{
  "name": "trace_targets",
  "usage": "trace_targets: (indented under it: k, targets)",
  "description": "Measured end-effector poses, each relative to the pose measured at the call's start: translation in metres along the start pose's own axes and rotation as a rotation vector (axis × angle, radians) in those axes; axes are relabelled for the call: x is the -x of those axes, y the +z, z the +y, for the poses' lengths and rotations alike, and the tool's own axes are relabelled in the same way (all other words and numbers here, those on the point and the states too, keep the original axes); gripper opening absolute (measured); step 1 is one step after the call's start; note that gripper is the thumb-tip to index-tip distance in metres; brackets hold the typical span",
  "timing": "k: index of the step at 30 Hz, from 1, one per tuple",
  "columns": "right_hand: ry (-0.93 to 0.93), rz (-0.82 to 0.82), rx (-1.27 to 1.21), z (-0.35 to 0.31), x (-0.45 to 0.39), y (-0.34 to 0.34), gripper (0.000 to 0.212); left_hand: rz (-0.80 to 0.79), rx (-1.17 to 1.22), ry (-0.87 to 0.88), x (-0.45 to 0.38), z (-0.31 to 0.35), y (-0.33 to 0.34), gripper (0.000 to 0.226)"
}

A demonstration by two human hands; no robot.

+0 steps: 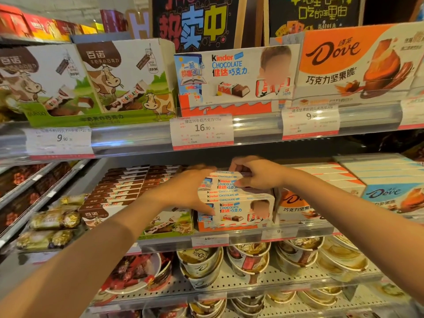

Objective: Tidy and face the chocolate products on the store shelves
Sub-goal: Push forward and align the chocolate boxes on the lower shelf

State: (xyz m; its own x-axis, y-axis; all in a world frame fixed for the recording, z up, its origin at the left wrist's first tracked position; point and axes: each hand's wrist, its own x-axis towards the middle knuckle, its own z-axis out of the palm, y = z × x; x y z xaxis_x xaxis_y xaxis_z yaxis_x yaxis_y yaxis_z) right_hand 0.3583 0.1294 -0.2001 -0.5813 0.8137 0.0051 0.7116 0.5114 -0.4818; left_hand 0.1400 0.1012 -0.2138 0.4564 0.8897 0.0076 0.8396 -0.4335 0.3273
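Both hands are on the Kinder stack [231,193] on the middle shelf [229,239] — between the cow boxes [169,223] on the left and the Dove box [296,205] on the right. The left hand [190,187] lies flat against the stack's left side, fingers straight. The right hand [257,174] curls over the top pack, pinching its far edge.

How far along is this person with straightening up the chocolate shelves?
Done, by the look of it: the top shelf's Kinder display box and Dove display box face front. In hand: the left hand steadies the Kinder stack on the middle shelf while the right hand grips the top Kinder box, which sits tilted. Left: the gold-wrapped chocolates at far left lie unevenly.
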Motion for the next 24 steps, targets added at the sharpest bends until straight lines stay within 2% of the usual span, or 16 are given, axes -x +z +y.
trace_targets:
  k: [6, 10, 15, 18, 20, 22, 24]
  targets:
    - [0.074, 0.025, 0.075, -0.003, 0.003, -0.009, 0.037, -0.016, -0.018, -0.023, -0.002, 0.000, -0.001, 0.096]
    - [0.019, 0.011, 0.084, -0.009, -0.005, -0.001, 0.029, -0.030, -0.001, 0.004, -0.002, 0.000, -0.003, 0.085]
    - [-0.016, 0.038, 0.082, -0.007, -0.004, 0.005, 0.029, -0.032, 0.005, 0.046, -0.004, -0.003, -0.003, 0.094]
    - [-0.014, -0.066, 0.163, -0.002, -0.007, 0.005, 0.033, -0.093, 0.037, 0.067, -0.003, 0.001, -0.004, 0.069]
    - [0.001, -0.138, 0.117, 0.000, -0.009, -0.004, 0.029, -0.095, 0.074, 0.058, -0.003, 0.000, -0.004, 0.050]
    - [0.059, -0.096, -0.046, 0.002, -0.013, -0.015, 0.027, -0.089, 0.082, 0.061, -0.002, -0.003, -0.004, 0.041]
    - [0.119, -0.004, -0.007, 0.010, -0.019, -0.023, 0.029, -0.095, 0.098, 0.066, -0.001, -0.003, -0.005, 0.043]
